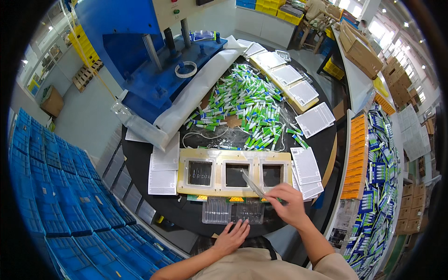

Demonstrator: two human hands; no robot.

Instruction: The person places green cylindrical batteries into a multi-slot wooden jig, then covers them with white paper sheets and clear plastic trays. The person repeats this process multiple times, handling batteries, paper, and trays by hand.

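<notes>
My right hand (287, 201) pinches a thin clear plastic piece, seen nearly edge-on and probably a blister shell (252, 183). It is held tilted over the middle and right windows of a cream-yellow frame (219, 189) with three square openings. A clear ribbed shape sits in the left opening. In front of the frame lie ribbed clear blister trays (217, 212), side by side at the table's near edge. My left hand (232, 238) rests there with fingers spread, its fingertips by the right tray's lower edge. Beyond the frame spreads a heap of small green-and-white tubes (247, 102).
White printed cards (305, 165) lie stacked on both sides of the round black table (140, 161). A second cream frame (298, 105) holds cards at the far right. A blue press (154, 88) stands back left, blue crates (70, 196) at left, and a bin of packed tubes (375, 186) at right.
</notes>
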